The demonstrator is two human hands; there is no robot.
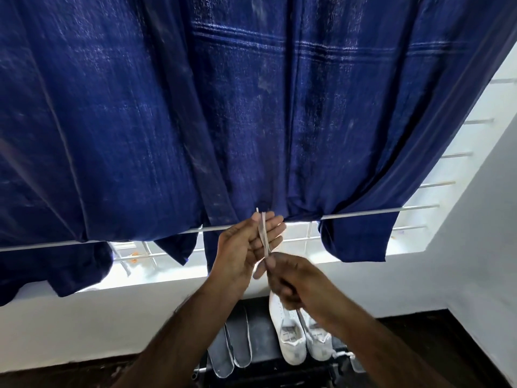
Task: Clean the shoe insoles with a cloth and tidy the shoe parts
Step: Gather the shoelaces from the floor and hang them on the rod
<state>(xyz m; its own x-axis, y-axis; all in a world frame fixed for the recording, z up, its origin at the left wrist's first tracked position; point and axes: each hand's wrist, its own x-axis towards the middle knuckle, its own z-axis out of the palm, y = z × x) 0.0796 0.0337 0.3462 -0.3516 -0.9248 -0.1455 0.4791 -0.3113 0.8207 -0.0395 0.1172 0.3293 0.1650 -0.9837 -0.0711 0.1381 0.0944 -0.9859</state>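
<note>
Two grey foam insoles (230, 348) already lie beside the white leather shoes (296, 331) on the dark stand below, I judge, while my flat-fingered left hand (246, 247) carries the thin white shoelace (264, 233) my right hand (291, 278) pinches, leaving lace-tidying unfinished.

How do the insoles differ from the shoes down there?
The insoles are grey, flat and thin; the shoes are white and bulky. The insoles lie on the left of the dark stand, the shoes on the right. The shoes are partly hidden by the right hand; the insoles are mostly in view. Both pairs lie side by side on that stand.
</note>
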